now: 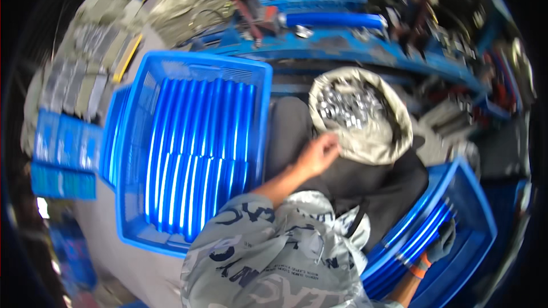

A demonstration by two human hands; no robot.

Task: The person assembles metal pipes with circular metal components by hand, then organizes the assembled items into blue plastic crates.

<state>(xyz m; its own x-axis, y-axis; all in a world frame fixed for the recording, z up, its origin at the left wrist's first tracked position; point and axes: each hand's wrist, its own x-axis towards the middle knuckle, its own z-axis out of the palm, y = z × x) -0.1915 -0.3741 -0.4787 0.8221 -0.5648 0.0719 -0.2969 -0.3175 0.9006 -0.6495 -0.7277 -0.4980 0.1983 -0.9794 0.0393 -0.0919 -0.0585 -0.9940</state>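
Observation:
My left hand (318, 155) is bare, its fingers curled together at the near-left rim of a beige cloth bag (394, 147). What it pinches, if anything, is too blurred to make out. Inside the bag lie many small shiny metal parts (349, 104). On the right, my right hand (440, 244) wears a grey glove with an orange cuff and reaches into a blue crate (478, 205). It lies against the ends of shiny blue tubes (419, 234); blur hides how its fingers are set.
To the left stands a larger blue crate (265, 108) with rows of blue tubes (197, 154). Ahead runs a worn blue bench (337, 43) bearing a blue cylinder (337, 20) and red metal parts. Grey bundles (80, 68) and blue boxes (65, 142) are stacked far left.

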